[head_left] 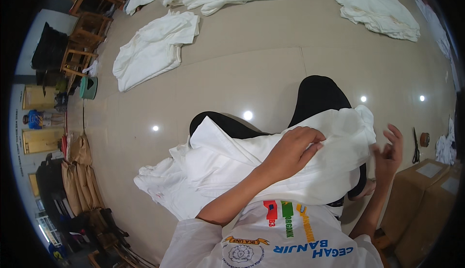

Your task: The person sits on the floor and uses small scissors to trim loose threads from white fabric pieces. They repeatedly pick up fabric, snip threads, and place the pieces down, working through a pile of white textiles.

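A white cloth garment (271,156) lies loosely bunched across my lap, over my black-clad knees. My left hand (296,150) is above its middle right part, thumb and forefinger tips brought close together in a pinch. Whether anything small is between them I cannot make out. My right hand (388,154) is just off the garment's right end, raised, its fingers bent but apart, with nothing seen in it.
Folded white garments (157,47) lie on the tiled floor ahead left, more (375,11) ahead right. Scissors (416,146) and a brown tape roll (425,139) lie at right, near cardboard boxes (416,185). Wooden chairs (89,28) and a green stool (88,87) stand left.
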A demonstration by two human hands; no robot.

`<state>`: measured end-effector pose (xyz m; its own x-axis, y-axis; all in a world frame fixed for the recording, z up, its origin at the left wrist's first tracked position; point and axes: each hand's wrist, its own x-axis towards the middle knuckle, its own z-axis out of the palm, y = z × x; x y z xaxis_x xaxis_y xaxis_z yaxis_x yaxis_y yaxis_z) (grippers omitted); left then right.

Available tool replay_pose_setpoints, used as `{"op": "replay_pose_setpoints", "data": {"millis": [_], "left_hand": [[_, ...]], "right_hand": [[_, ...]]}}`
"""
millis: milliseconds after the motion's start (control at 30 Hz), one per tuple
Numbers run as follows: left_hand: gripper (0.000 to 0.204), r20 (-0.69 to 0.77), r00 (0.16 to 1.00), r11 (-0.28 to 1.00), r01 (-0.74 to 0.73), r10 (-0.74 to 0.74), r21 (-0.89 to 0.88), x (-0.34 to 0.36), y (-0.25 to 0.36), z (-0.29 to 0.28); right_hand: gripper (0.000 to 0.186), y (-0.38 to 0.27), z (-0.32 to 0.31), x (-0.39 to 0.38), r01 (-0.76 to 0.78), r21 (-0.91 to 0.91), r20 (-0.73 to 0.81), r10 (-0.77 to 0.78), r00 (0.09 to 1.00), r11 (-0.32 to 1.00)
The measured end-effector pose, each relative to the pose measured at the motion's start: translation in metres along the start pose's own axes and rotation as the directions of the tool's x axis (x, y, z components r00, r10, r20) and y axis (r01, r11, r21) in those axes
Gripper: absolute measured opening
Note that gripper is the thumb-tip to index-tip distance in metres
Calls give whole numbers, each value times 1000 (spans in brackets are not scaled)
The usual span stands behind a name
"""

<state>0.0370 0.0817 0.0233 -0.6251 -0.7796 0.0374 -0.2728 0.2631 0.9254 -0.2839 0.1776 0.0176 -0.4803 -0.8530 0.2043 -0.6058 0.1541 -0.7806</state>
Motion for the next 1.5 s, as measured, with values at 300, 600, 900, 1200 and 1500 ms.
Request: {"op": "replay_pose_setpoints", "data": {"millis": [300, 600, 900, 1200, 1500], "left_hand": [[46, -240, 949, 715, 314, -206, 625, -77, -59, -91], [43, -399, 852, 626, 521, -339, 581, -152, -52, -174], [34, -592, 681, 845, 535, -431, 0, -206, -72, -168], [40, -687, 560, 862, 463, -463, -204, -219, -67, -146], [25, -729, 608, 921, 383, -315, -79, -229, -62, -152]], "right_hand": [[20, -33, 64, 41, 179, -8, 217, -173, 961, 984], [19, -10, 49, 33, -221, 312, -89, 260, 962, 924], [24, -43, 65, 39, -40, 118, 256, 9, 967, 992], [17, -11, 62, 39, -123, -70, 259, 138, 956, 990], [21, -4, 60, 39, -121, -7, 163, 121, 979, 993]]}}
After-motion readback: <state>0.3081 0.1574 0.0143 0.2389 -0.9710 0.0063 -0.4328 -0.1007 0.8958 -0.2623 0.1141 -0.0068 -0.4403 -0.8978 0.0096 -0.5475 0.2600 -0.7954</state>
